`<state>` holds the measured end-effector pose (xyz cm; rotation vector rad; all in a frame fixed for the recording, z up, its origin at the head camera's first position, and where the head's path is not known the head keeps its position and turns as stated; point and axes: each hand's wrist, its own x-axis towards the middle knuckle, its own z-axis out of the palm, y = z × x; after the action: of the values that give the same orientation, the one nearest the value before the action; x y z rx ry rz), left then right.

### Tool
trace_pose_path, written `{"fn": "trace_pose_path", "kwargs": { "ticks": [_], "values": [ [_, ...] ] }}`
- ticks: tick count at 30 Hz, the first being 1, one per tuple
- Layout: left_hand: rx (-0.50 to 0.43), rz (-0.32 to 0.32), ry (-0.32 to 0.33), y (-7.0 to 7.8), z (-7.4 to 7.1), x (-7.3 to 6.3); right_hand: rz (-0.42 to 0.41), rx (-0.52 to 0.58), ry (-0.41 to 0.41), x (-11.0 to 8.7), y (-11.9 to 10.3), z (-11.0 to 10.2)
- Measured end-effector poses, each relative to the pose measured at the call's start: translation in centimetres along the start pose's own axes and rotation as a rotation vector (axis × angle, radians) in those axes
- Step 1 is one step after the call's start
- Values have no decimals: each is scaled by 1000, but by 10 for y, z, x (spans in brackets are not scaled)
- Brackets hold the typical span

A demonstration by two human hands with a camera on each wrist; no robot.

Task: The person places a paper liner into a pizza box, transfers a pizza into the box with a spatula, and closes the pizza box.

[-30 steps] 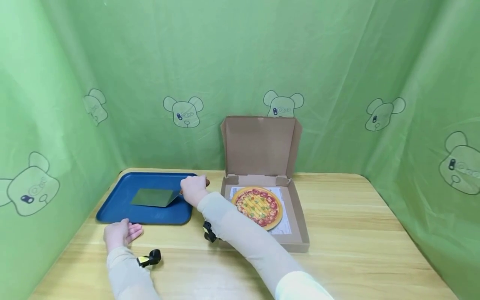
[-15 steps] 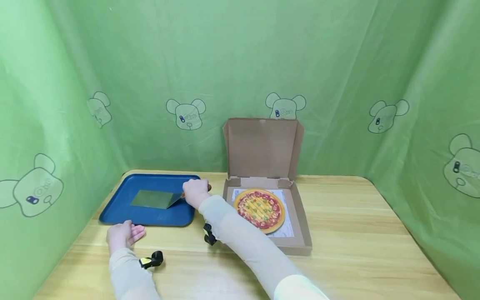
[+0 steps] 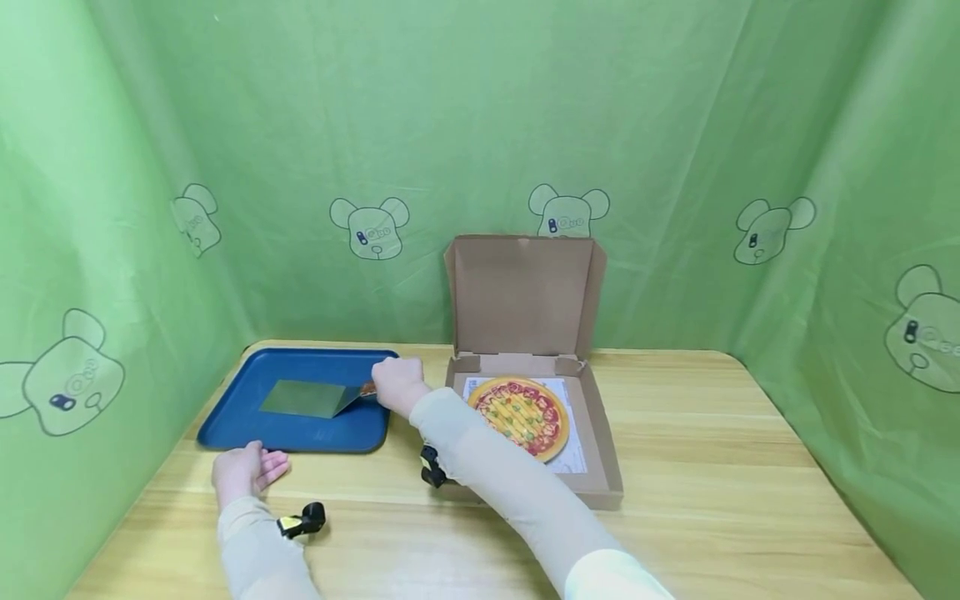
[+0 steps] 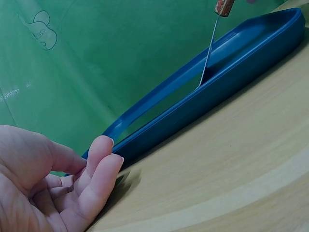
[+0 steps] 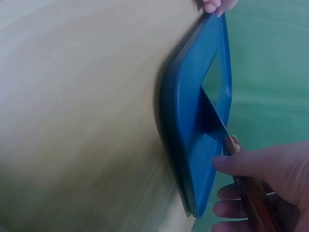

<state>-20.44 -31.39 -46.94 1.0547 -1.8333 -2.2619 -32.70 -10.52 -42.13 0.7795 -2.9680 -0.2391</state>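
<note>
A blue tray point(image 3: 292, 435) lies at the left of the table. On it rests the flat, square metal blade of a spatula point(image 3: 303, 398), mirroring the green curtain; its bent neck rises to the right. My right hand point(image 3: 399, 383) holds the spatula's wooden handle point(image 5: 258, 205), thumb point(image 5: 239, 163) over it and fingers behind. At the tray's front left edge my left hand point(image 3: 242, 472) pinches the rim between thumb and forefinger; the other fingers point(image 4: 99, 186) are loosely bent. The pinch itself is partly hidden in the left wrist view.
Right of the tray stands an open cardboard box point(image 3: 602, 467), its lid point(image 3: 525, 292) upright. Inside, a round pizza point(image 3: 517, 412) lies on printed paper point(image 3: 573, 454); my right sleeve point(image 3: 495, 479) passes over the box's front left. A green curtain point(image 3: 480, 100) encloses the wooden table point(image 3: 720, 467).
My right hand has slid slightly right along the spatula's handle, covering its end and baring more near the neck. The blade, tray and left hand keep their places; the head view shifted a little.
</note>
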Motion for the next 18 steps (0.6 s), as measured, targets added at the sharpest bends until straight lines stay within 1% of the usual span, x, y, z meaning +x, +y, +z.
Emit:
{"fn": "trace_pose_path", "kwargs": {
  "ticks": [5, 10, 14, 18],
  "values": [
    [1, -11, 5, 1, -1, 0, -10, -4, 12, -7, 6, -7],
    [11, -4, 8, 1, -2, 2, -17, 7, 14, -9, 12, -11],
    [17, 1, 8, 1, -2, 3, -1, 37, -1, -9, 19, -12],
    [-3, -4, 5, -1, -2, 3, 7, 67, -6, -11, 29, -11]
  ]
}}
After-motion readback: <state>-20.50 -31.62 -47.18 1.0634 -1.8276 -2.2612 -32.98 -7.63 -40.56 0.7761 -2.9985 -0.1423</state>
